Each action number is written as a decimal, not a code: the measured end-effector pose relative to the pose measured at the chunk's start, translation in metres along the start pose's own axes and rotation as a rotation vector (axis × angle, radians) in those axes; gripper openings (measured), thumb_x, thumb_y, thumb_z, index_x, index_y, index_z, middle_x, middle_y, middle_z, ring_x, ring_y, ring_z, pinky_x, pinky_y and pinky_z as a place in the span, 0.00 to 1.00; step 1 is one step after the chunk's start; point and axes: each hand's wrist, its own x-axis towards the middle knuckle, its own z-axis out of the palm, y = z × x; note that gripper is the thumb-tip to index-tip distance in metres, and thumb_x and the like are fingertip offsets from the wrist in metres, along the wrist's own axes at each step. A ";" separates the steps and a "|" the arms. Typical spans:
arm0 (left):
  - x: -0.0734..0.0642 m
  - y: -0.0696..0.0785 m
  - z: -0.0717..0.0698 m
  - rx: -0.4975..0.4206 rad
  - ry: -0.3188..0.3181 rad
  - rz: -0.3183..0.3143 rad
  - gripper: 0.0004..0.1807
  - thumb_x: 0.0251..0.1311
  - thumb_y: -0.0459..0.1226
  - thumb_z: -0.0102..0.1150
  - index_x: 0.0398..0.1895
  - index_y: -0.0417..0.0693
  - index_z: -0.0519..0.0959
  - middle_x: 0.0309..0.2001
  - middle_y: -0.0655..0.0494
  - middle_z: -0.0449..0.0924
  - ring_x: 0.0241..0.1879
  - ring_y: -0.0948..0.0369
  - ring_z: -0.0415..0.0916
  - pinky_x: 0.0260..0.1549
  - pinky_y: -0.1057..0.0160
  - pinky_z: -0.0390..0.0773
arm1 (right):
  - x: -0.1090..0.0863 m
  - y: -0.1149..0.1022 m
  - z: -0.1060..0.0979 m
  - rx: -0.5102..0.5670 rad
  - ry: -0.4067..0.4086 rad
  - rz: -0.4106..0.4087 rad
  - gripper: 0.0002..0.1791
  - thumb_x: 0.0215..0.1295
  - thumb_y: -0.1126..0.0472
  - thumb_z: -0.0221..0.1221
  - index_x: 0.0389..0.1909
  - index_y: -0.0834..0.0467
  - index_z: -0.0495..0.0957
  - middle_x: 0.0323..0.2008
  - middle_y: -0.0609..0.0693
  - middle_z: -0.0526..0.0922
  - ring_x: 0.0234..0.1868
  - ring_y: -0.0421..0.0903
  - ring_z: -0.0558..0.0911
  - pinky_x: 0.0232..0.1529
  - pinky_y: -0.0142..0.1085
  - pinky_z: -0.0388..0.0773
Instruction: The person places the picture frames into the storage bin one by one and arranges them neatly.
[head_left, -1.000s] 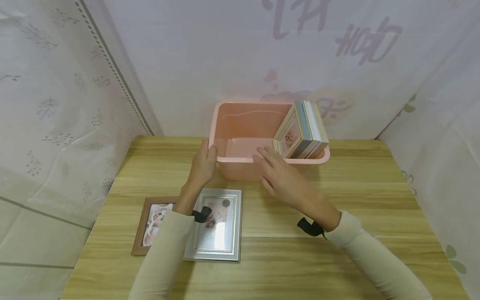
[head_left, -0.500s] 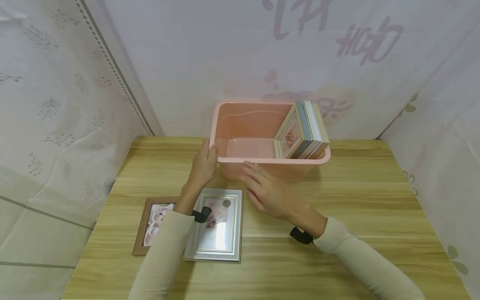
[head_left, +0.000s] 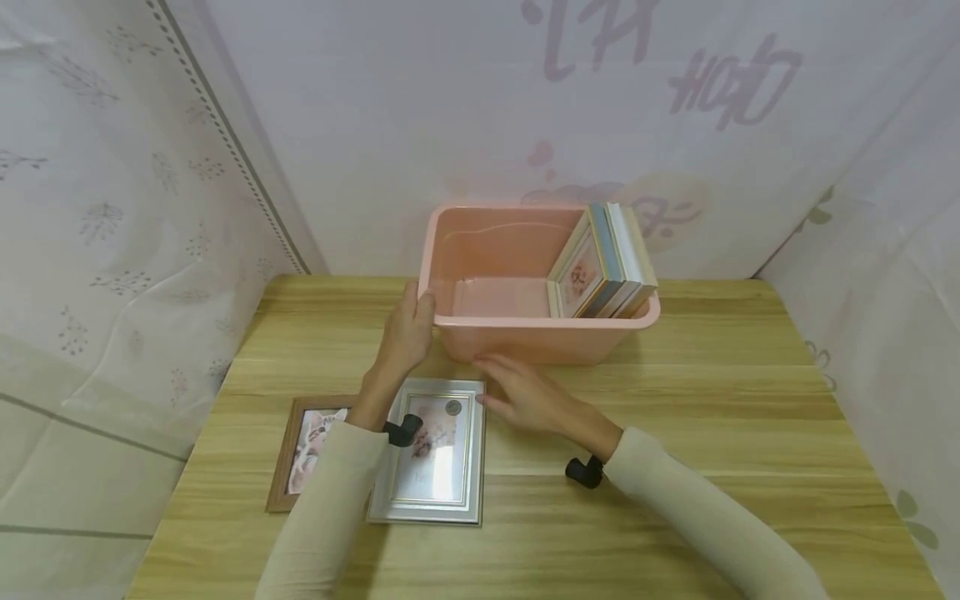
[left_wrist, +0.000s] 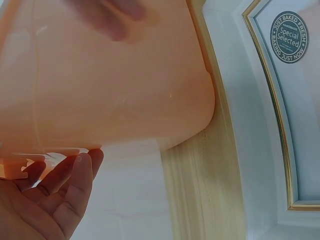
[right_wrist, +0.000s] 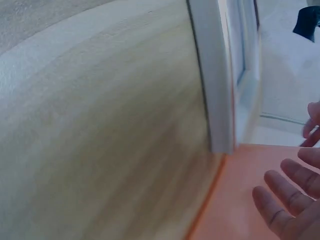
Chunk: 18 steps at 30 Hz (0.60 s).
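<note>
Head view, left to right around the pink tub (head_left: pixel 551 342) on a wood-grain table (head_left: pixel 705 500): left of the tub and nearer the person, a brown frame (head_left: pixel 306 458) with a kitten picture, lying flat and partly hidden behind a sleeve (head_left: pixel 326 508). At the tub's near left corner, the left hand (head_left: pixel 405 333), with fingers and thumb curled on the rim (head_left: pixel 525 322). Just in front of the tub's left half, apart from it by a strip of wood in the left wrist view, a silver frame (head_left: pixel 431 467), flat and face up, with a round badge (left_wrist: pixel 289 37) in one corner. Close by the tub's front wall, the right hand (head_left: pixel 525 396), loosely extended and holding nothing, with thumb tip over the silver frame's right edge; contact with either, impossible to tell. Inside the tub, along its right end, upright frames (head_left: pixel 603 262) packed face to face, with tops above the rim. By appearance, a light, thin-walled, slightly springy tub, smooth-sided and surest to hold by the turned-out rim, though probably weighted to the right; a stiff silver frame, likely slick and breakable across the glossy front, best taken by opposite outer edges
</note>
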 end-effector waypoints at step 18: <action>-0.001 0.002 0.000 -0.004 -0.004 0.006 0.22 0.73 0.50 0.29 0.50 0.44 0.68 0.36 0.45 0.71 0.34 0.49 0.69 0.32 0.52 0.70 | 0.024 0.011 0.037 -0.037 -0.075 0.212 0.31 0.61 0.50 0.66 0.60 0.65 0.73 0.50 0.57 0.80 0.53 0.52 0.78 0.59 0.45 0.73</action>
